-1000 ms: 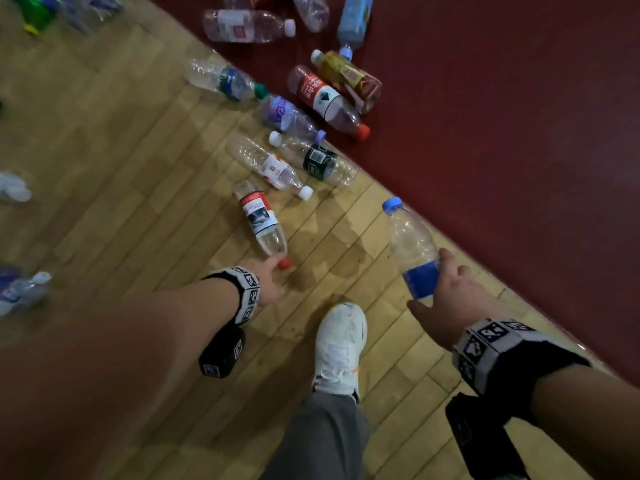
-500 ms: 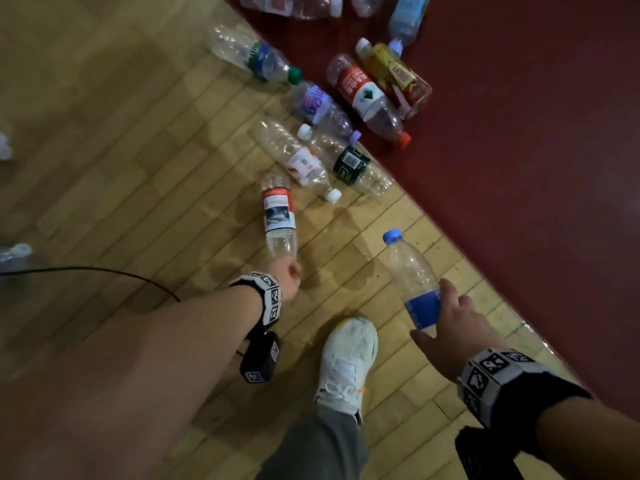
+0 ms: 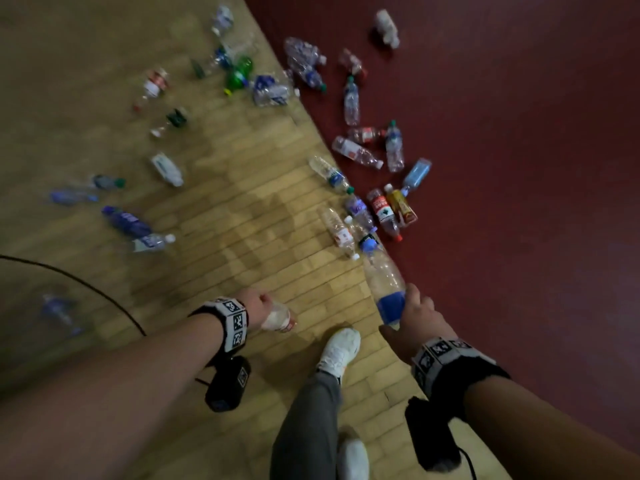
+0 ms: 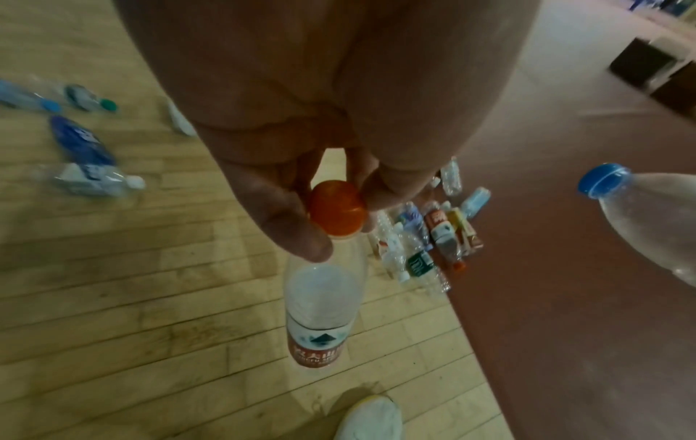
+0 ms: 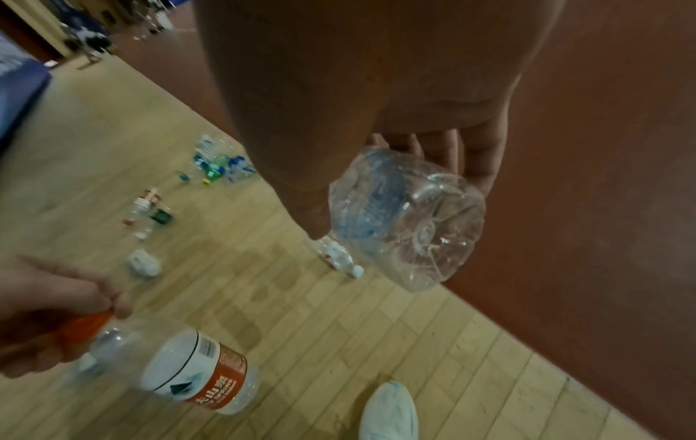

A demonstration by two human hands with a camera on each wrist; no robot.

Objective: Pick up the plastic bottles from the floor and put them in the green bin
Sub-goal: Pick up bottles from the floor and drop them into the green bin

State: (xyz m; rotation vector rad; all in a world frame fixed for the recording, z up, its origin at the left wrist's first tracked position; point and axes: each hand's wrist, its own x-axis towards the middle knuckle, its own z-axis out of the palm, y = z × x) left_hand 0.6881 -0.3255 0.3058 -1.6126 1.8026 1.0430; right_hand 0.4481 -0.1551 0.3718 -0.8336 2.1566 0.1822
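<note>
My left hand (image 3: 265,308) (image 4: 339,208) pinches the orange cap of a clear bottle with a red and white label (image 4: 320,312) (image 5: 196,375), which hangs cap-up above the wooden floor. A clear bottle with a blue cap and blue label (image 3: 384,282) (image 5: 406,220) is gripped near its base by my right hand (image 3: 412,310), its cap pointing forward over the edge between the wood and the red floor. Several more plastic bottles (image 3: 367,213) lie scattered ahead on both floors. No green bin is in view.
My white shoe (image 3: 341,348) stands on the wooden floor (image 3: 242,209) between my hands. A black cable (image 3: 86,289) curves across the floor at left. Dark boxes (image 4: 647,65) stand far off on the red floor (image 3: 519,168).
My left hand has lifted the red-labelled bottle off the floor by its cap. The view has risen and pulled back, showing many more bottles. My right hand keeps its bottle.
</note>
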